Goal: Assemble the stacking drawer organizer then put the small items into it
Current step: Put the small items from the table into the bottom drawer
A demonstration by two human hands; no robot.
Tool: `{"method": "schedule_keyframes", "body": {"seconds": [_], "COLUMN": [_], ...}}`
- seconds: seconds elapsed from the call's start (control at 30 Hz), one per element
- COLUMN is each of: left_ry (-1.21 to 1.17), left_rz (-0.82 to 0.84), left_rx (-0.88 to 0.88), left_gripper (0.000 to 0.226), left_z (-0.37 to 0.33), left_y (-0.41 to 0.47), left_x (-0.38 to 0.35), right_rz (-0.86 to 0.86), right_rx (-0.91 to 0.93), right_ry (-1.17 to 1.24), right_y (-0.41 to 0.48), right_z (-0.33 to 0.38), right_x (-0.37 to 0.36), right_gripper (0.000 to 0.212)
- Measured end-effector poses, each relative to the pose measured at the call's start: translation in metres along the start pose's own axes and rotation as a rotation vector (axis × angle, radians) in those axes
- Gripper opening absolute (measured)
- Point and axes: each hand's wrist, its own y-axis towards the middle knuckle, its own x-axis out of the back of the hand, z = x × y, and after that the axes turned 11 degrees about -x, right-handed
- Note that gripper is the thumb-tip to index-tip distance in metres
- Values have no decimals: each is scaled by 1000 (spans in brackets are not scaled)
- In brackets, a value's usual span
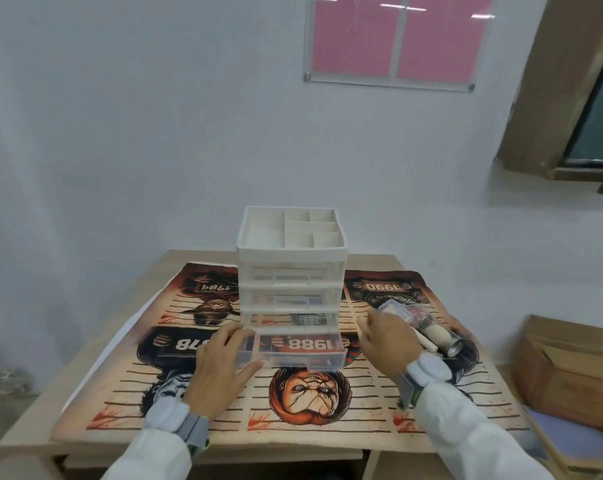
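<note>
A white stacking drawer organizer stands on the printed mat, with a divided tray on top and clear drawers below. Its bottom clear drawer is pulled out toward me. My left hand grips the drawer's left front corner. My right hand hovers to the right of the drawer, fingers apart, just in front of a pile of small items: a clear case, a brush in a clear tube and a white stick. Part of the pile is hidden behind my right hand.
The printed mat covers most of the wooden table. The white wall is close behind the organizer. Cardboard boxes and a blue-topped board sit low at the right, beside the table.
</note>
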Motion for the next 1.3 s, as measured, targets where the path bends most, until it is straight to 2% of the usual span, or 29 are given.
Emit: {"method": "schedule_keyframes", "body": {"seconds": [0.07,0.13,0.27,0.4,0.5,0.6,0.7,0.77,0.93,1.03,1.2,1.3], "left_ry": [-41,-56,-25,15,16,8,10,16,23,25,22,20], "left_rz": [-1,21,40,52,59,52,44,48,46,49,55,61], "left_rx": [39,83,104,114,125,128,125,125,122,123,139,147], "left_gripper": [60,66,65,62,61,61,60,59,59,60,60,61], "left_z": [4,4,7,8,7,7,9,9,12,11,8,10], "left_y": [-3,-7,-10,-12,-12,-12,-13,-13,-14,-14,-13,-13], "left_x": [-3,-7,-13,-15,-15,-15,-16,-17,-20,-20,-18,-18], "right_rz": [26,117,199,270,238,126,11,-11,121,152,117,120], "right_rx": [-36,-31,34,104,120,114,40,-30,-84,-47,-59,-84], "right_ry": [285,421,142,-158,-224,-134,-39,-151,-445,-570,-397,-38], "right_y": [0,-2,-7,-7,-10,-16,-8,2,8,10,17,19], "right_z": [28,57,96,107,108,102,77,47,-28,-50,-48,-19], "right_x": [15,23,6,-9,-12,-9,5,20,29,14,16,25], "right_gripper": [29,29,21,31,33,43,32,19,32,30,20,21]}}
